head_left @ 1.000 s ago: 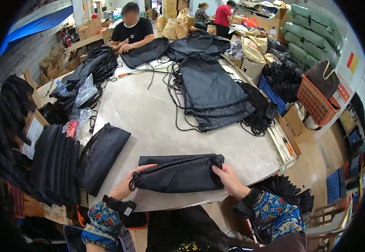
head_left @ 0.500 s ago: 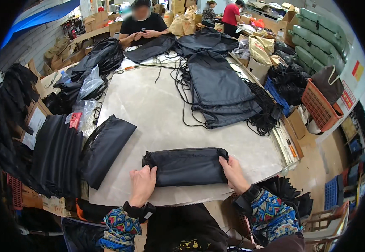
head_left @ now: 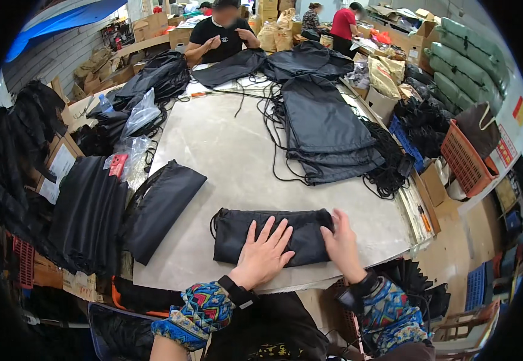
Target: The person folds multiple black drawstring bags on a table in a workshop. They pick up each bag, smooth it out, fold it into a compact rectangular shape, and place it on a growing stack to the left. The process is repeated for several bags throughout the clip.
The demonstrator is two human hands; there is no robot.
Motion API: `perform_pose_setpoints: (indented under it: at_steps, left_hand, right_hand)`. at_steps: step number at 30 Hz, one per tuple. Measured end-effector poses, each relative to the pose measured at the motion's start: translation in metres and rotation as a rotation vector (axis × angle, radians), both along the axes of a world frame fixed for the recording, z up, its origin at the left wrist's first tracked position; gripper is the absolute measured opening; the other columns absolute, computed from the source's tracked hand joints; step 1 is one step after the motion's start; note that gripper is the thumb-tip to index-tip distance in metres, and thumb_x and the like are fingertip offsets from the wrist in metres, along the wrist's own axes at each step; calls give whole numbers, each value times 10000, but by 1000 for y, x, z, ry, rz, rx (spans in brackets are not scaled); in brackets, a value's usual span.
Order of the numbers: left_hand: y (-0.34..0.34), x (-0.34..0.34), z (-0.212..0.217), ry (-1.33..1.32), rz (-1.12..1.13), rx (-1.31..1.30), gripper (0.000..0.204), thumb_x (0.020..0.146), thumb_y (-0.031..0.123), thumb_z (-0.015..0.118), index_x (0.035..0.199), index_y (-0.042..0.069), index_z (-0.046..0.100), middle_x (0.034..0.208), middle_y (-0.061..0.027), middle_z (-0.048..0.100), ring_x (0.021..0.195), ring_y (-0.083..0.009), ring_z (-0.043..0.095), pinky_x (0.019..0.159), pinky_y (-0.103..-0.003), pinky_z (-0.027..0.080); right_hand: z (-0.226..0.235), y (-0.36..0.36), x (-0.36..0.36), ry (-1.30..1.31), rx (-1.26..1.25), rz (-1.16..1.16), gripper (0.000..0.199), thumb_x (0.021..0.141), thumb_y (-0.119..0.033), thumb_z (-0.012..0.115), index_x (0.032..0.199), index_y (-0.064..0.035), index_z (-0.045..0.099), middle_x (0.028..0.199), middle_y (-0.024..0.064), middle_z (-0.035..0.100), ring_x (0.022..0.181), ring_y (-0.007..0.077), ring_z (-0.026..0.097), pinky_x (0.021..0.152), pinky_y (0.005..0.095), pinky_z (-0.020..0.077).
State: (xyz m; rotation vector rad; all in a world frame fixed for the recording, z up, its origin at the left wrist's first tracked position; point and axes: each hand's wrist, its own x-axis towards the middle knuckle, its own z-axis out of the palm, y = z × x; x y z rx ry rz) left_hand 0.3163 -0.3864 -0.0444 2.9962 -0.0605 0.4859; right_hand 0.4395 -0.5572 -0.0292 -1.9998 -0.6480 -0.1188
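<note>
A folded black drawstring bag (head_left: 309, 240) lies flat near the front edge of the pale table, its long side across me. My left hand (head_left: 263, 249) rests on top of it, palm down with fingers spread. At its right end is my right hand (head_left: 341, 243), fingers stretched and apart, the thumb by the bag's end. A short loop of cord sticks out at the bag's left end. To the left lies another folded black bag (head_left: 166, 210), set at a slant. Farther off, a stack of flat black drawstring bags (head_left: 328, 123) trails loose cords.
Beside the table's left edge stands a row of folded black bags (head_left: 87, 210) with a red packet (head_left: 117, 165) on top. An orange-handled cutter (head_left: 424, 218) lies along the right edge. A co-worker (head_left: 222, 36) sits at the far side. An orange basket (head_left: 466, 159) stands right.
My left hand has moved from the bag's left end onto its top and spread out. My right hand has loosened from the right end. The co-worker's hands have risen and parted.
</note>
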Motion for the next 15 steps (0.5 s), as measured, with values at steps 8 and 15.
perform_pose_setpoints:
  at_steps: [8,15]
  left_hand:
    - [13,1,-9,153,0,-192,565,950,250,422,1446,-3,327,1508,-198,314,1430,-364,222,1115,-625,165]
    - [37,2,-15,-17,210,-344,479,944,201,504,1320,-82,416,1363,-267,433,1303,-419,374,1084,-498,306]
  right_hand:
    - [-15,37,-19,-658,-658,381,518,948,-345,506,1310,25,491,1391,246,453,1329,395,393,1103,485,302]
    - [-21,24,-15,-486,-694,128,732,915,-490,519,1360,83,421,1455,294,342,1401,404,265,1127,578,165]
